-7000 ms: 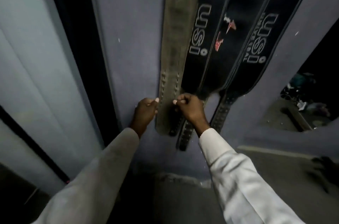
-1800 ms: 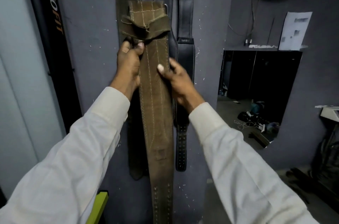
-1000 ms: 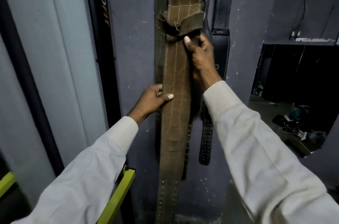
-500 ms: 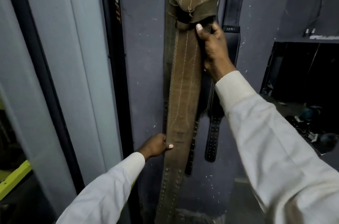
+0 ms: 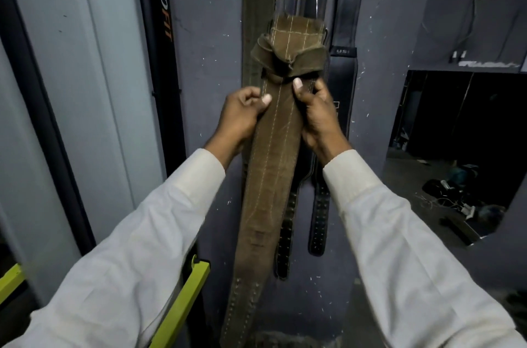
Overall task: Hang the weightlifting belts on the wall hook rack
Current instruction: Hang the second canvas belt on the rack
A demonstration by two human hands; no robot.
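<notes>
Fingers (image 5: 263, 98) of both hands pinch brown belt (image 5: 271, 176) edges below folded top.

Your left hand (image 5: 242, 113) and right hand (image 5: 318, 111) flank the long olive-brown stitched suede belt (image 5: 271, 176), which hangs in front of the grey wall (image 5: 205, 62). Two black leather belts (image 5: 342, 96) hang behind it and to its right; a yellow-green metal bar (image 5: 182, 302) stands lower left.
</notes>
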